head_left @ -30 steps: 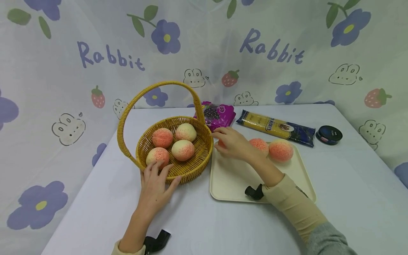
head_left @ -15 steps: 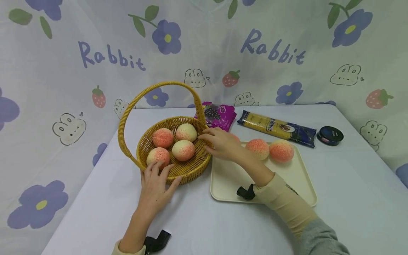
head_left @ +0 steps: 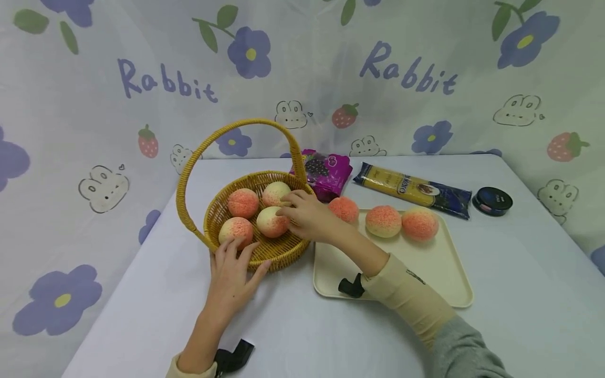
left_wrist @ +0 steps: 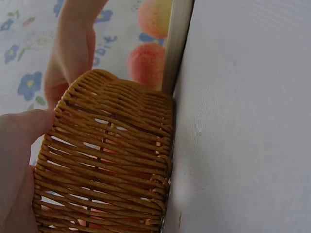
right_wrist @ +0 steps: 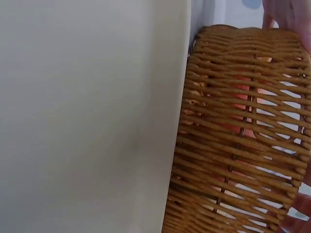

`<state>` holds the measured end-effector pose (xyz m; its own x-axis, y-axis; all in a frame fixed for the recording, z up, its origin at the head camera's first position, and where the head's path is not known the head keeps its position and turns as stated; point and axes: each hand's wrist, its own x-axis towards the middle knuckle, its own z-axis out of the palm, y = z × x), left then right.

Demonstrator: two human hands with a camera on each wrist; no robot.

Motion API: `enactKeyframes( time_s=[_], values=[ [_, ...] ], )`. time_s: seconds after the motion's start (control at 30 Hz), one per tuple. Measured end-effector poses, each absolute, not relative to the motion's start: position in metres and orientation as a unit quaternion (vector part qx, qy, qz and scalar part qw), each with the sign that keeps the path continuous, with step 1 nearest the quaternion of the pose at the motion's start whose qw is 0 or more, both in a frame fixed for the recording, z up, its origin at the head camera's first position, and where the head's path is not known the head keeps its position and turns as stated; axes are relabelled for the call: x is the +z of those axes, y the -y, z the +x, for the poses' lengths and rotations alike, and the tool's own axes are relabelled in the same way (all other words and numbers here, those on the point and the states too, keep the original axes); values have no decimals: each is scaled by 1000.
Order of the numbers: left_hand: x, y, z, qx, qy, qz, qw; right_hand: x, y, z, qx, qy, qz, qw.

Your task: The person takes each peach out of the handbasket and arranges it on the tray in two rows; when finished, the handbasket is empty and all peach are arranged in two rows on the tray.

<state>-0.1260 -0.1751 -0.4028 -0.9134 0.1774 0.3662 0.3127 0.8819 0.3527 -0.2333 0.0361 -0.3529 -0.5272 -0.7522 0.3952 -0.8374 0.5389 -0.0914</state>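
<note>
A round wicker basket [head_left: 285, 258] with a tall arched handle holds several speckled pink-and-cream peaches, among them a cream one [head_left: 270, 222]. My left hand [head_left: 231, 281] rests over the basket's near rim, fingers spread beside the front-left peach [head_left: 235, 231]. In the left wrist view the left thumb [left_wrist: 34, 121] touches the woven rim. My right hand [head_left: 309, 216] reaches over the right rim into the basket, its fingertips at the cream peach; whether they touch it, I cannot tell. Nothing held shows in it. Three peaches, including a pink one [head_left: 344, 209], lie along the back of a cream tray [head_left: 392, 286].
A purple packet [head_left: 328, 173] stands behind the basket. Behind the tray lies a long yellow-and-blue package [head_left: 411, 189], with a round dark tin [head_left: 492, 201] to its right. A printed curtain [head_left: 307, 63] hangs behind the white table [head_left: 142, 315].
My right hand has moved left from the tray's back-left peach, over the rim, into the basket. That peach now shows fully on the tray. My left hand stays on the rim.
</note>
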Motion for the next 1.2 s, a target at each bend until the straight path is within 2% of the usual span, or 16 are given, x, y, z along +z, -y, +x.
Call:
enactKeyframes(
  time_s=[0.27, 0.53, 1.03, 1.2],
  values=[
    [-404, 175, -126, -201, 956, -131, 167, -359, -19, -232, 158, 858, 489, 28],
    [-404, 175, -125, -203, 956, -132, 165, -359, -12, -231, 155, 868, 472, -10],
    [-404, 177, -125, -203, 957, -131, 163, -365, 2, -235, 120, 890, 439, 1],
    [-403, 175, -125, -204, 957, -130, 158, -368, 6, -236, 92, 894, 437, 35]
  ],
)
